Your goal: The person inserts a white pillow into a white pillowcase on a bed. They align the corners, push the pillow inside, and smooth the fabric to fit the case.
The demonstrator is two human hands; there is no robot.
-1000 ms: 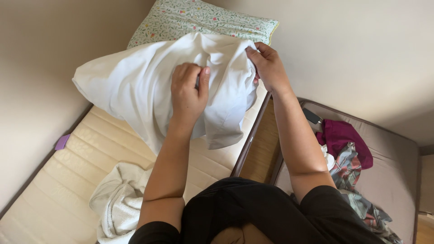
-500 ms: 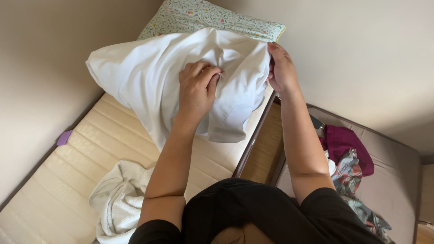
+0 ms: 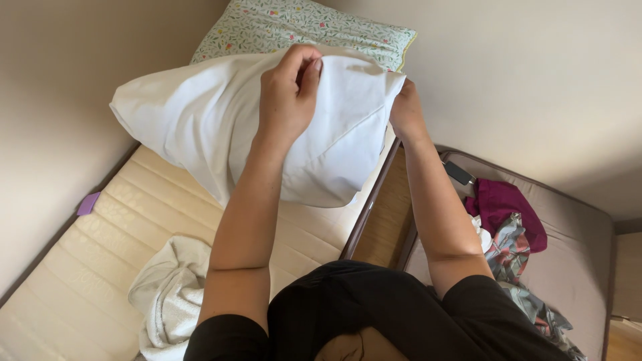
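Note:
A white pillow in a white pillowcase (image 3: 200,120) is held up in the air above a bare cream mattress (image 3: 87,267). My left hand (image 3: 289,90) pinches the open edge of the pillowcase near its upper middle. My right hand (image 3: 405,112) grips the case's right corner, partly hidden behind the cloth. The closed end of the pillow points to the left, toward the wall.
A floral green pillow (image 3: 307,27) lies at the head of the mattress. A crumpled white cloth (image 3: 170,294) sits on the mattress near me. A small purple object (image 3: 87,203) lies by the wall. At right, a brown couch (image 3: 582,267) holds a magenta garment (image 3: 505,207), patterned clothes and a dark device (image 3: 459,173).
Both hands have lifted the pillow higher and shifted the case's open edge; my left hand moved up to the top edge and my right hand slid down to the corner.

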